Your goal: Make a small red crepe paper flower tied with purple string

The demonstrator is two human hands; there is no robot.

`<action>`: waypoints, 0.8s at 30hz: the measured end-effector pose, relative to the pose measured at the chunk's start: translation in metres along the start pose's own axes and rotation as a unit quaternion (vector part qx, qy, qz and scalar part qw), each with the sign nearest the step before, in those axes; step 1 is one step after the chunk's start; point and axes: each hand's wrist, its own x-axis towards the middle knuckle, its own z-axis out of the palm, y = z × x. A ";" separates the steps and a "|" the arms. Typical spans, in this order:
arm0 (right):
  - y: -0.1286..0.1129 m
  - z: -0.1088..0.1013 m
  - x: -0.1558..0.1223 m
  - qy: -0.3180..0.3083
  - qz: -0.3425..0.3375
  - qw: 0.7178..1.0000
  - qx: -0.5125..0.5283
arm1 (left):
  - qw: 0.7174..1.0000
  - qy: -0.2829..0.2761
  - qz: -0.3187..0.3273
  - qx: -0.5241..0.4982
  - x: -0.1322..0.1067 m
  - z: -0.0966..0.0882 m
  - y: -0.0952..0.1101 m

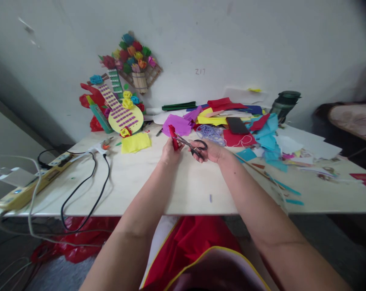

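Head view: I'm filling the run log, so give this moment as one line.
left hand: holds red paper | right hand: holds scissors, blades at paper | yellow sheet: on table

Both arms outstretched, fingers seemingly curled

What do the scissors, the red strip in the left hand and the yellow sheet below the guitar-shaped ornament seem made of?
Scissors: grey blades, metal by their look; smooth black handles, probably plastic.
Red strip in the left hand: perhaps paper, as it looks thin and matt, though cloth is possible.
Yellow sheet: likely matt crepe paper, from its soft, wrinkled surface.
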 end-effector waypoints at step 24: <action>0.023 0.042 0.022 0.059 -0.062 0.995 -0.045 | 0.994 0.080 0.032 -0.065 0.010 -0.009 0.001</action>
